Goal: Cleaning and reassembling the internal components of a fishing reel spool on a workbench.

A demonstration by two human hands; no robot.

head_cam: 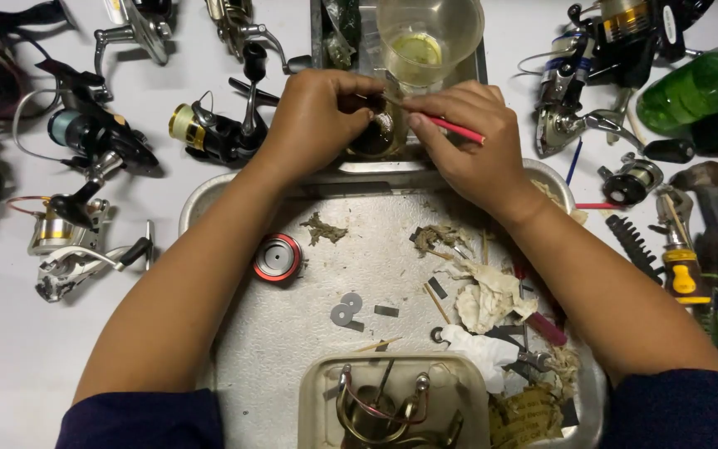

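we look down on a white table (pixel 10 357) with one large metal tray (pixel 292 366) in the middle. our two bare hands meet at the tray's far edge. the left hand (pixel 313 120) curls tight around one small dark round part (pixel 376 133), held just below one clear plastic cup (pixel 427 41) with yellowish liquid at its bottom. the right hand (pixel 467 137) pinches one thin red tool (pixel 454 126) between thumb and fingers, its tip reaching toward the dark part; both hands touch above it.

on the tray we count one red-rimmed spool (pixel 277 258) by the left forearm, two small grey washers (pixel 346 308) touching each other near the middle, one heap of crumpled paper scraps (pixel 492 299) under the right forearm, and one clear tub (pixel 392 399) at the near edge holding bent metal pieces.

left of the tray lie about six fishing reels (pixel 209 133), well apart; how many exactly we cannot tell at the picture's edge. at the far right stand one green bottle (pixel 691 91), more reels (pixel 592 58), and one yellow-handled tool (pixel 681 270).
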